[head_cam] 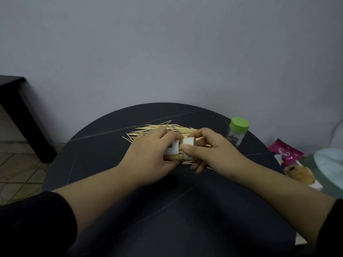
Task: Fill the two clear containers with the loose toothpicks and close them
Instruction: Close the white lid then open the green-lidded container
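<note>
A clear container [173, 157] packed with toothpicks lies on its side between both hands, a white label on its wall. My left hand [150, 154] grips its body. My right hand [213, 151] pinches its white cap [189, 145] at the container's right end. Loose toothpicks [148, 129] lie scattered on the dark round table [111, 154] just behind the hands. A second clear container [236, 133] with a green lid stands upright at the table's right edge; its contents are hard to make out.
A pink packet [285, 152], a small brown plush toy [298, 173] and a pale blue object [330, 164] sit on a surface to the right. A black table [22, 115] stands at the left, over tiled floor. A grey wall rises behind.
</note>
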